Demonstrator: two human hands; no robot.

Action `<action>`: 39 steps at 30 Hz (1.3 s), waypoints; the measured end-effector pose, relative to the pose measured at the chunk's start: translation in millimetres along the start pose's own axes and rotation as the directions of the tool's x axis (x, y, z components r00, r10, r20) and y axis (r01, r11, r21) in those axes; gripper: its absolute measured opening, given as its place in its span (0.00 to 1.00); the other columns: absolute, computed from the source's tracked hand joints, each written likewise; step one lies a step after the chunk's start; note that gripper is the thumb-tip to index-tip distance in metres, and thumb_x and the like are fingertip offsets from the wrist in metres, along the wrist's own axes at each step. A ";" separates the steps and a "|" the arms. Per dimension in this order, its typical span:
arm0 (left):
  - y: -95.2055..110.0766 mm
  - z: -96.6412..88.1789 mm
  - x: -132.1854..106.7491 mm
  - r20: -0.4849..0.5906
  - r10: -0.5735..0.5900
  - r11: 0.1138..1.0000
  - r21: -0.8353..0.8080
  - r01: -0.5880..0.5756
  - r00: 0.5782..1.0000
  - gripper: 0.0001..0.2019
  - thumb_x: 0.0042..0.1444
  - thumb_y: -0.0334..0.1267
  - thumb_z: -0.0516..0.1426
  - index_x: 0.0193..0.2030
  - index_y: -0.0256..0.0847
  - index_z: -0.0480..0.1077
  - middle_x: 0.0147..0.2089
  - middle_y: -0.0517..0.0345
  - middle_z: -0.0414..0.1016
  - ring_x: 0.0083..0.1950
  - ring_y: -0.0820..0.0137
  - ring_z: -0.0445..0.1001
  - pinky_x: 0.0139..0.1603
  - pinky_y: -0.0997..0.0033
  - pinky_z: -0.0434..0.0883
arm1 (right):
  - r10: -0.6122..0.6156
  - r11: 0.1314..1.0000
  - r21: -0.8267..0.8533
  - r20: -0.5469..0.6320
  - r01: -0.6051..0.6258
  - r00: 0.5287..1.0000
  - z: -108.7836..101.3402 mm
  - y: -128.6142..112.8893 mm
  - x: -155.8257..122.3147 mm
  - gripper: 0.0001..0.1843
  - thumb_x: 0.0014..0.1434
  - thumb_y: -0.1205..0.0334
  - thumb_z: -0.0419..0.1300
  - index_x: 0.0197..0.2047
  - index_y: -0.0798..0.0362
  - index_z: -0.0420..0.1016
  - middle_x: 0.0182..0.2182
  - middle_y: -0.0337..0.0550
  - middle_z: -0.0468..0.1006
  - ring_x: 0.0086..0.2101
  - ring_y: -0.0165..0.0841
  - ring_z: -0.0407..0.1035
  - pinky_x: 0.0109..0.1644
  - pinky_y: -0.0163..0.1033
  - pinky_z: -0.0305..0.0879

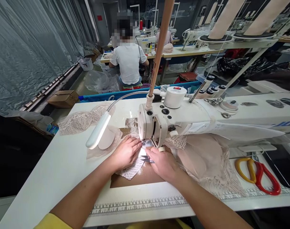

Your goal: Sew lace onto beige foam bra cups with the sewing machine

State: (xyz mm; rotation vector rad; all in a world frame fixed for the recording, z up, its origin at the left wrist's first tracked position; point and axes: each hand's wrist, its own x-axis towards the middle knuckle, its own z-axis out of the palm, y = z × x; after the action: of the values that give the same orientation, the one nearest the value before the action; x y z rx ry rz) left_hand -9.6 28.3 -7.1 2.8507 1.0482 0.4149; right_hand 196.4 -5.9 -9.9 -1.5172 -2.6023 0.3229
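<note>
My left hand [127,152] lies with its fingers flat on a piece of pale lace fabric [131,170], fingertips close to the presser foot [147,143] of a white sewing machine [180,119]. Just right of the foot, my right hand [162,162] is closed around small thread snips [146,159]. Their dark blades stick out from under the palm, pointing left over the lace. The right fingertips touch the work by the needle area, and the handle of the snips is hidden. Right of that hand, beige lace and moulded cup pieces [194,156] spread beneath the machine arm.
A bent lamp [98,129] reaches over the table's left side. Lace cups [75,122] lie behind it. Red and yellow-handled scissors [266,178] rest at right, near a printed ruler [135,205] along the front edge. A seated person [128,60] works ahead.
</note>
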 end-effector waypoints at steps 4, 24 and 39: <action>-3.7 0.5 -0.8 0.000 -0.004 1.000 0.002 0.004 1.000 0.19 0.61 0.32 0.50 0.58 0.35 0.67 0.55 0.44 0.73 0.55 0.57 0.68 0.61 0.50 0.59 | -0.009 0.998 -0.060 0.025 0.011 1.000 0.4 -2.2 0.2 0.27 0.58 0.70 0.52 0.61 0.53 0.67 0.46 0.47 0.78 0.35 0.37 0.73 0.36 0.39 0.65; -13.4 8.0 -2.3 -0.098 -0.096 0.977 -0.199 0.075 0.991 0.21 0.57 0.26 0.51 0.57 0.39 0.69 0.54 0.45 0.73 0.55 0.58 0.69 0.54 0.52 0.69 | 0.004 1.000 -0.026 0.027 -0.003 1.000 0.8 -4.7 1.5 0.29 0.55 0.70 0.54 0.61 0.50 0.67 0.43 0.46 0.77 0.36 0.36 0.72 0.38 0.37 0.63; 43.8 -13.0 -32.3 0.081 -0.202 0.964 -0.161 0.213 0.976 0.23 0.53 0.46 0.59 0.54 0.38 0.69 0.58 0.42 0.68 0.55 0.49 0.67 0.53 0.47 0.67 | -0.012 0.941 0.333 -0.146 0.061 0.989 2.9 5.0 -2.9 0.21 0.61 0.66 0.50 0.56 0.49 0.71 0.50 0.46 0.77 0.47 0.38 0.72 0.48 0.42 0.68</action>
State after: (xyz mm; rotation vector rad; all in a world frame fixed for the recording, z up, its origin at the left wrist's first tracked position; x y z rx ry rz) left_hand -9.5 -26.3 5.3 2.5571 1.2214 0.3729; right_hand 201.5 -6.4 -13.9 -1.3210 -2.3151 0.5990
